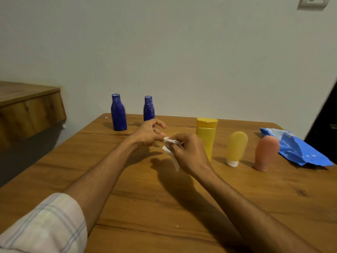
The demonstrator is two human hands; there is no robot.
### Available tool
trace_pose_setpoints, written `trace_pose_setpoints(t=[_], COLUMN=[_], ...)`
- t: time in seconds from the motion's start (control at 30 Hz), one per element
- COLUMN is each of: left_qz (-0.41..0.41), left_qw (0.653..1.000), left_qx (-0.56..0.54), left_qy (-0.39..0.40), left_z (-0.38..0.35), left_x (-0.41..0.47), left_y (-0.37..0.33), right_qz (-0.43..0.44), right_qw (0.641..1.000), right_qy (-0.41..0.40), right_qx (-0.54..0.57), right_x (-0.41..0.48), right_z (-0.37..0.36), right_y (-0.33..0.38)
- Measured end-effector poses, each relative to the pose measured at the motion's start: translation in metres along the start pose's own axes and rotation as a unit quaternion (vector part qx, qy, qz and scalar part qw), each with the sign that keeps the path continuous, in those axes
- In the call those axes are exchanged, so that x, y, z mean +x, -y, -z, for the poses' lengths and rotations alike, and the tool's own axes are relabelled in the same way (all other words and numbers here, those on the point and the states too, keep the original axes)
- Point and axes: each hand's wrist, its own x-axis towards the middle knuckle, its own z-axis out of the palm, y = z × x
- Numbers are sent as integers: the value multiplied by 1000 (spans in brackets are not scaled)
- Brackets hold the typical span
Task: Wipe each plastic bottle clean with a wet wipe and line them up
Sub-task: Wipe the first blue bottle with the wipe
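Above the middle of the wooden table (145, 198), my right hand (189, 152) pinches a crumpled white wet wipe (170, 145). My left hand (148, 133) meets it from the left, fingertips pinching the wipe's upper edge. Two blue bottles smeared with white stand at the back: one at the left (118, 113), the other (149, 108) partly hidden behind my left hand. A yellow tube (207, 136) stands upright just right of my right hand. An orange-yellow bottle (236, 147) and a pink bottle (266, 153) stand upside down further right.
A crumpled blue wet-wipe pack (295, 148) lies at the table's right edge. A wooden shelf (27, 108) juts from the wall at the left. A dark doorway (326, 125) is at the far right. The wall runs close behind the table.
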Motion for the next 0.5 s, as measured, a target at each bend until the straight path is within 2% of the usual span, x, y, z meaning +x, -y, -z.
trace_pose_setpoints(t=[0.13,0.23,0.5], left_qz=[10,16,28], left_qw=[995,989,978], left_qx=[-17,-10,-8], left_qy=[-102,-150,-205], left_z=[12,18,27], left_x=[15,28,65], left_y=[21,33,51], right_qz=[-42,-81,-153], right_qw=[998,993,980], right_qy=[-29,-27,-10], right_qx=[48,82,126], right_x=[22,37,67], right_z=[-29,-44,-73], right_y=[0,-4,-14])
